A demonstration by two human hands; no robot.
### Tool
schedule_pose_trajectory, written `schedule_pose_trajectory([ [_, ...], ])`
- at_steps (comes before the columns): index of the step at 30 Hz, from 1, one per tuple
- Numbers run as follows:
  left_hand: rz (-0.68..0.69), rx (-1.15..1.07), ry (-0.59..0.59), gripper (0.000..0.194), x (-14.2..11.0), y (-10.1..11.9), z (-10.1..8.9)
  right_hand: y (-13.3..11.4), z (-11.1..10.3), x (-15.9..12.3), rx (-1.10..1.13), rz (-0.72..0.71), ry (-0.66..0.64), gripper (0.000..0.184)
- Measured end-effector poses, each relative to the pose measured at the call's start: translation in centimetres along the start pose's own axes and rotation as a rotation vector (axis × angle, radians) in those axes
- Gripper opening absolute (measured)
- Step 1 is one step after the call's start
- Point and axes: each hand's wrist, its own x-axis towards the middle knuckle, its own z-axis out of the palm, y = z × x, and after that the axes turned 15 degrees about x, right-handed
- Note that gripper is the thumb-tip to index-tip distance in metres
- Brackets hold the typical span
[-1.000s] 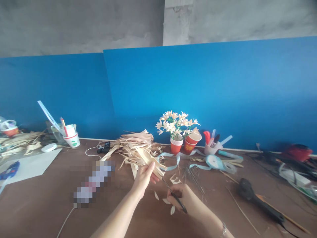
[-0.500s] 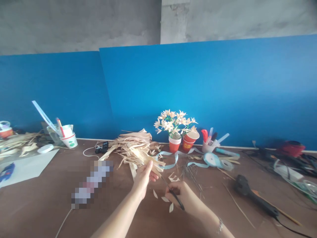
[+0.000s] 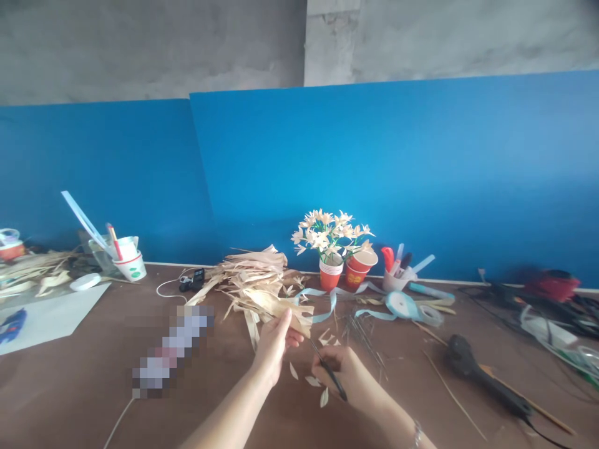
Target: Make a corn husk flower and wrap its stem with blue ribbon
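Note:
My left hand [image 3: 274, 350] is closed on a pale, dry corn husk [image 3: 300, 319], thumb on top. My right hand [image 3: 350, 373] grips dark-handled scissors [image 3: 333, 375], their tip close to the husk's lower right corner. Whether the blades are touching it is too small to tell. Several small cut husk petals [image 3: 324, 397] lie on the table below, between my hands. Behind my left hand is a loose heap of dry husks [image 3: 255, 271]. White husk flowers on green stems [image 3: 322, 234] stand in a stack of red paper cups [image 3: 331, 279] at the back.
A brown table [image 3: 262, 418] runs up to a blue panel [image 3: 374, 156]. At right lie a black glue gun [image 3: 486, 377], a roll of light blue ribbon [image 3: 401, 304] and thin wires [image 3: 367, 340]. A pixelated object [image 3: 171, 352] with a cord is at left, near a white cup [image 3: 131, 267].
The view has shifted slightly. My left hand and the husk are almost where they were, and the scissors stay at the husk's corner.

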Motion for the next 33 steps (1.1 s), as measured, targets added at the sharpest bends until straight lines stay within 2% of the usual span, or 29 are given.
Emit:
schedule_pose_trajectory([
  [9, 0.021, 0.027, -0.023, 0.041, -0.2, 0.1, 0.1, 0.3, 0.0, 0.0, 0.086, 0.026, -0.021, 0.023],
  [15, 0.013, 0.054, -0.009, 0.041, -0.1, 0.0, 0.1, -0.1, 0.3, 0.0, 0.071, 0.050, 0.012, 0.023],
  [18, 0.026, 0.120, 0.064, 0.041, 0.4, 0.1, -0.7, -0.6, 0.1, -0.2, 0.054, 0.123, 0.002, 0.024],
  [21, 0.101, 0.183, 0.118, 0.040, 1.2, 0.5, -2.0, -1.8, -0.4, -0.8, 0.033, 0.215, -0.066, 0.026],
  [25, 0.159, 0.257, 0.164, 0.034, 2.0, 1.1, -3.5, -3.2, -0.9, -1.5, 0.062, 0.238, -0.129, 0.027],
  [33, 0.145, 0.377, -0.068, 0.026, 1.4, 1.6, -3.4, -2.5, -1.0, -1.4, 0.035, 0.277, -0.155, 0.023],
])
